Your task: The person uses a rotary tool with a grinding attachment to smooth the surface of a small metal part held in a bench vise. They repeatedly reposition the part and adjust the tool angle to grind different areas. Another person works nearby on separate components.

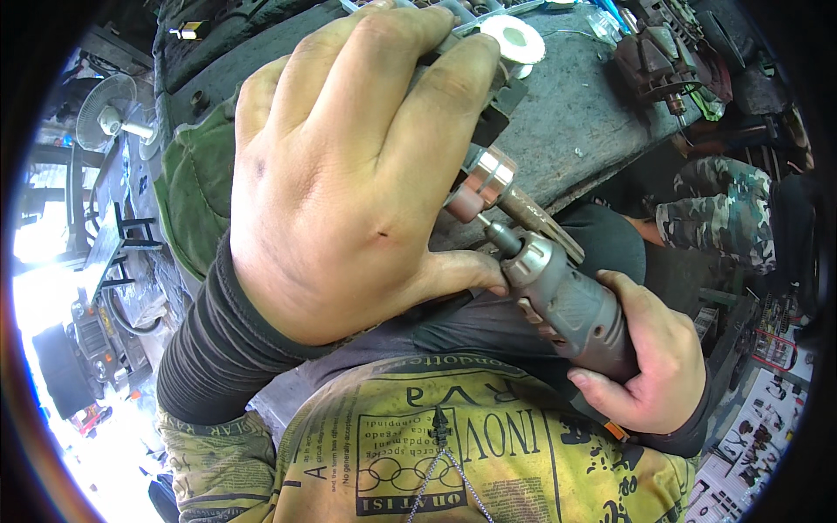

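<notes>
My right hand (656, 364) wraps round the body of a grey die grinder (582, 315), at the lower right. A reddish-brown grinding stone (465, 204) on the grinder's shank lies right beside a shiny metal cylinder (491, 173), perhaps touching it. My left hand (336, 170) reaches up over the workbench with its fingers stretched out. Its fingertips rest on or near a dark metal block (499, 109), mostly covered by the hand. The left thumb extends to the grinder's front end. A vise-like metal bar (545, 222) slants down beside the cylinder.
A white round disc (514, 40) lies on the dark workbench (580, 118). Another metal tool or machine (658, 61) stands at the far right. Green cloth (196, 187) hangs at the left, with a white fan (112, 118) beyond. A person's camouflage-clad legs (719, 205) show at the right.
</notes>
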`<state>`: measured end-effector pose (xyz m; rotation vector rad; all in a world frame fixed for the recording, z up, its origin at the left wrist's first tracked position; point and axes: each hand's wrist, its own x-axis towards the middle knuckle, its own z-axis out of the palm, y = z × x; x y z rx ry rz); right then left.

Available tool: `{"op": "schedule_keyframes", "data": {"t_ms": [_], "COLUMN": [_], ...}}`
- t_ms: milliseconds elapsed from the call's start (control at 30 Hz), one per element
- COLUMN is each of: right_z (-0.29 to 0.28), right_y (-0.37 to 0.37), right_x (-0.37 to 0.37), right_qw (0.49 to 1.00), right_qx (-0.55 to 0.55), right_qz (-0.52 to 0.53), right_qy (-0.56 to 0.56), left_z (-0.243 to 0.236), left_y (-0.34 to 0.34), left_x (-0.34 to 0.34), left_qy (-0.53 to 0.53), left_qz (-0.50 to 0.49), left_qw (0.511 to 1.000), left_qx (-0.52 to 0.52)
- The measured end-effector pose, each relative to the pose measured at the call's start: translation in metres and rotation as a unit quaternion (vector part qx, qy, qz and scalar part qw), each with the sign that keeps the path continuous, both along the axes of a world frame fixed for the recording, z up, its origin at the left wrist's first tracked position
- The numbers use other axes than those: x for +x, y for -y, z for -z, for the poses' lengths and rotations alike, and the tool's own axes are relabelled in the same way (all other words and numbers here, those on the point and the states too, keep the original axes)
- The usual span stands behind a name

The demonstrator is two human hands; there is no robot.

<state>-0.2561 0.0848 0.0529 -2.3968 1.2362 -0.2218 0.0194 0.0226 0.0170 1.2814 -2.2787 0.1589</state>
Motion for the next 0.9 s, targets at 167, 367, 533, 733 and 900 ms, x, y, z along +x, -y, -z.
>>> {"op": "schedule_keyframes", "data": {"t_ms": [167,367,533,733,900], "right_z": [-0.002,-0.005,-0.005,-0.002,-0.002], "right_y": [0.000,-0.001,0.001,0.001,0.001], "right_x": [0.002,0.004,0.002,0.001,0.003], "right_qw": [1.000,1.000,1.000,1.000,1.000], "right_qx": [0.000,0.003,-0.003,0.004,0.016], "right_qz": [0.001,0.005,0.015,0.000,0.002], "right_qy": [-0.001,-0.007,-0.003,-0.003,-0.012], "left_z": [0.005,0.022,0.019,-0.002,0.016], "left_y": [0.006,0.033,0.013,0.002,0.033], "left_x": [0.008,0.038,0.021,0.001,0.031], "left_qy": [0.016,0.133,0.058,0.003,0.121], "left_qz": [0.012,0.066,0.029,0.000,0.067], "left_qw": [0.999,0.970,0.995,1.000,0.977], "left_qx": [-0.029,-0.193,-0.076,0.003,-0.165]}}
